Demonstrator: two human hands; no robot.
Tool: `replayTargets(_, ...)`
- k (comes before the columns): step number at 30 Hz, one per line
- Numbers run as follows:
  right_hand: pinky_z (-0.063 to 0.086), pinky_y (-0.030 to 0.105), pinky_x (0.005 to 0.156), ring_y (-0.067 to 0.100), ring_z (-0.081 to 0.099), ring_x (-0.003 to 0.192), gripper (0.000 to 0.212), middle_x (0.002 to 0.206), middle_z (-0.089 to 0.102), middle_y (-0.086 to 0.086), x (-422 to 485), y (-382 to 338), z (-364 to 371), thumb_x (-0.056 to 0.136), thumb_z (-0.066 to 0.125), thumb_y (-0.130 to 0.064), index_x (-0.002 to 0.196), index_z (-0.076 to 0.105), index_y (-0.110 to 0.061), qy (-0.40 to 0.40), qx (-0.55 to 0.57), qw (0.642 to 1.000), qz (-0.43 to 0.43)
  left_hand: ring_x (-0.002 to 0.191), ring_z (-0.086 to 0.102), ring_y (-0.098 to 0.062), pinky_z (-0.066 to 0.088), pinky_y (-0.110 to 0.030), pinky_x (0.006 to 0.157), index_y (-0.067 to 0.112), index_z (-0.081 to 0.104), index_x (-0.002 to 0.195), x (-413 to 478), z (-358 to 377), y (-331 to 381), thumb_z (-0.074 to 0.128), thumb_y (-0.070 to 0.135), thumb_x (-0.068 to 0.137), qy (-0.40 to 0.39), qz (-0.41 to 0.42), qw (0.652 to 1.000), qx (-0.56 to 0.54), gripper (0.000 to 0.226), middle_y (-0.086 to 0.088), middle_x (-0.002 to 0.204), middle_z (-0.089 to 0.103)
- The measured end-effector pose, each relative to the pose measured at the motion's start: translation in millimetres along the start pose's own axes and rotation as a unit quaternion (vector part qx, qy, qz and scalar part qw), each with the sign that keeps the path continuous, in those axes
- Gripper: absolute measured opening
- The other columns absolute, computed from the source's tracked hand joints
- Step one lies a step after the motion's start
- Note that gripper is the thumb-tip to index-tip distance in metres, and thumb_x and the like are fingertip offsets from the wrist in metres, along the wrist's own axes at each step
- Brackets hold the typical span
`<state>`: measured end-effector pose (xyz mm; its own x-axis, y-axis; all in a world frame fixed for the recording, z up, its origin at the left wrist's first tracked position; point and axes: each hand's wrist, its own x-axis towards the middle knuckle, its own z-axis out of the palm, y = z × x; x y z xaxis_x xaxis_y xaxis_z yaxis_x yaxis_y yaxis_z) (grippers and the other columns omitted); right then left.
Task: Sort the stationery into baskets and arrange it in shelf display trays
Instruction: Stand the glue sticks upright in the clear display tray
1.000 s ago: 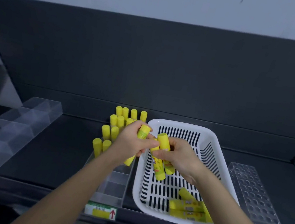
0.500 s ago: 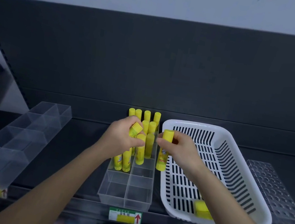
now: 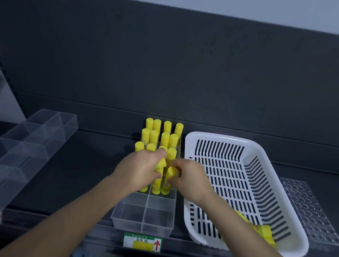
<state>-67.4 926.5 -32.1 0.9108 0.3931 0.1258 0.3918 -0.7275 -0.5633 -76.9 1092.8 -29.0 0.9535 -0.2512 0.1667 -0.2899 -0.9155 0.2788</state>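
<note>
Left hand [image 3: 140, 172] has its fingers curled round a tilted glue stick [image 3: 161, 163]. Right hand [image 3: 192, 182] pinches a second glue stick [image 3: 171, 173] by the cap end. Both are over the middle of the clear divided tray [image 3: 144, 216] on the dark shelf [image 3: 88, 170].

The sticks are plain yellow cylinders with yellow caps. The printed body labels are too small to read.

Standing glue sticks [image 3: 160, 135] fill the tray's rear compartments in rows, upright. A few more stand directly under the hands.

White slotted basket [image 3: 219, 138] sits just right of the tray, with loose glue sticks [image 3: 266, 232] lying in its near corner.

Another clear divided tray [image 3: 13, 146] sits to the left. A clear perforated holder [image 3: 309, 214] is beyond the basket.

Shelf-edge price label [image 3: 142, 242] is green and white with a yellow patch and a red up arrow. Its characters are blurred and I can't read them reliably.
</note>
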Motion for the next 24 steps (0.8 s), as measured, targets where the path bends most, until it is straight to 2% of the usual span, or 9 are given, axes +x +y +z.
replayTargets(4, 0.046, 0.031, 0.066, 0.026, 0.06, 0.079, 0.023, 0.086, 0.069, 0.008, 1, 1, 5, 0.075, 0.066, -0.006, 0.097, 0.069, -0.011, 0.003, -0.003, 1.0, 0.005, 0.078, 0.061, -0.026, 0.05, -0.036, 0.061, 0.018, 0.049, 0.11, -4, 3, 2, 0.071, 0.028, 0.083, 0.026, 0.008, 1.0, 0.003, 0.036, -0.002, 0.089, 0.063)
replayTargets(7, 0.045, 0.031, 0.07, 0.027, 0.059, 0.085, 0.027, 0.093, 0.069, 0.01, 3, 2, 5, 0.076, 0.068, -0.009, 0.103, 0.068, -0.011, -0.003, -0.019, 1.0, 0.005, 0.087, 0.058, -0.022, 0.05, -0.036, 0.07, 0.017, 0.053, 0.109, -7, 1, 2, 0.072, 0.028, 0.082, 0.057, -0.001, 0.996, -0.063, 0.036, -0.001, 0.099, 0.061)
replayTargets(9, 0.044, 0.029, 0.07, 0.024, 0.058, 0.086, 0.031, 0.097, 0.068, 0.009, 3, 3, 3, 0.075, 0.071, -0.011, 0.105, 0.067, -0.011, -0.009, -0.018, 1.0, 0.003, 0.081, 0.058, -0.018, 0.049, -0.033, 0.069, 0.016, 0.057, 0.106, -10, -1, 2, 0.072, 0.028, 0.082, 0.087, -0.01, 0.989, -0.116, 0.031, 0.002, 0.093, 0.059)
replayTargets(13, 0.041, 0.022, 0.078, 0.015, 0.056, 0.095, 0.041, 0.108, 0.063, 0.002, -7, 9, -12, 0.078, 0.074, -0.018, 0.116, 0.062, -0.013, 0.004, 0.012, 1.0, 0.021, 0.06, 0.056, -0.004, 0.041, -0.014, 0.052, 0.019, 0.059, 0.103, -18, -3, 9, 0.065, 0.023, 0.089, 0.105, -0.011, 0.968, -0.228, 0.016, 0.011, 0.069, 0.056)
replayTargets(15, 0.041, 0.02, 0.079, 0.011, 0.055, 0.094, 0.039, 0.106, 0.063, 0.0, -13, 16, -25, 0.08, 0.073, -0.017, 0.117, 0.062, -0.013, 0.006, 0.019, 0.999, 0.035, 0.054, 0.056, -0.01, 0.044, -0.022, 0.049, 0.025, 0.059, 0.099, -20, -3, 14, 0.06, 0.022, 0.092, 0.092, -0.01, 0.952, -0.291, 0.008, 0.006, 0.061, 0.056)
replayTargets(17, 0.041, 0.017, 0.077, 0.01, 0.057, 0.09, 0.034, 0.1, 0.063, -0.003, -20, 27, -40, 0.08, 0.072, -0.014, 0.114, 0.064, -0.014, -0.023, 0.018, 0.998, 0.057, 0.066, 0.063, -0.026, 0.055, -0.038, 0.061, 0.031, 0.058, 0.097, -21, -4, 22, 0.058, 0.021, 0.093, 0.07, -0.026, 0.933, -0.352, 0.011, -0.003, 0.069, 0.061)
replayTargets(18, 0.042, 0.017, 0.076, 0.01, 0.058, 0.088, 0.032, 0.097, 0.062, -0.004, -24, 34, -48, 0.08, 0.073, -0.014, 0.111, 0.065, -0.014, -0.048, 0.011, 0.996, 0.069, 0.07, 0.065, -0.027, 0.057, -0.042, 0.066, 0.031, 0.058, 0.097, -20, -5, 27, 0.058, 0.02, 0.093, 0.064, -0.033, 0.923, -0.378, 0.012, -0.001, 0.071, 0.063)
replayTargets(21, 0.046, 0.021, 0.078, 0.011, 0.059, 0.089, 0.032, 0.098, 0.063, -0.005, -39, 55, -69, 0.079, 0.074, -0.018, 0.11, 0.066, -0.016, -0.134, -0.035, 0.984, 0.108, 0.072, 0.068, -0.013, 0.058, -0.034, 0.071, 0.023, 0.06, 0.099, -13, -5, 45, 0.06, 0.012, 0.093, 0.049, -0.037, 0.886, -0.459, 0.013, 0.008, 0.076, 0.066)
replayTargets(24, 0.045, 0.023, 0.083, 0.014, 0.057, 0.1, 0.042, 0.109, 0.061, -0.005, -56, 76, -82, 0.079, 0.074, -0.022, 0.119, 0.061, -0.018, -0.208, -0.071, 0.964, 0.15, 0.071, 0.068, -0.013, 0.058, -0.028, 0.069, 0.02, 0.058, 0.104, -4, -4, 66, 0.06, 0.01, 0.093, 0.047, -0.054, 0.837, -0.542, 0.015, -0.009, 0.086, 0.068)
